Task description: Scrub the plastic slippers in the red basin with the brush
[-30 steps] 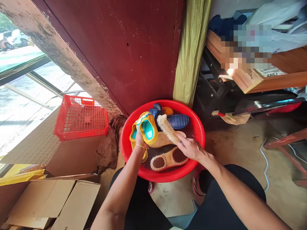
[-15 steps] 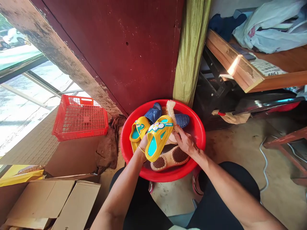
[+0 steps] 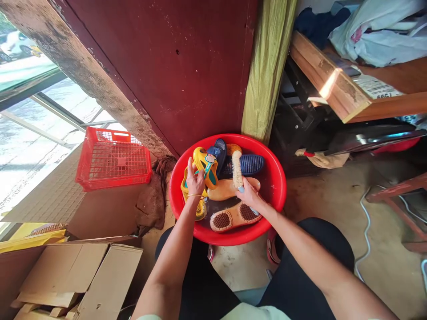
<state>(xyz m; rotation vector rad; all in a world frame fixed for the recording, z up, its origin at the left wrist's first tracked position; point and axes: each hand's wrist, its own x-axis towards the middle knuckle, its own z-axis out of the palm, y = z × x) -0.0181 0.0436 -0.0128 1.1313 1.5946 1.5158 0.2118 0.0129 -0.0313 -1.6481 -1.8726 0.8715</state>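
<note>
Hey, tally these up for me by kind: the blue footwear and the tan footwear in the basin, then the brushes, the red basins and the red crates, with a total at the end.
Blue footwear: 2
Tan footwear: 2
Brush: 1
Red basin: 1
Red crate: 1
Total: 7

Over on the wooden surface [image 3: 343,95] at right, a white label [image 3: 380,90] shows bold digits, a doubled 6 or 9 among them; the rest I can't make out.
</note>
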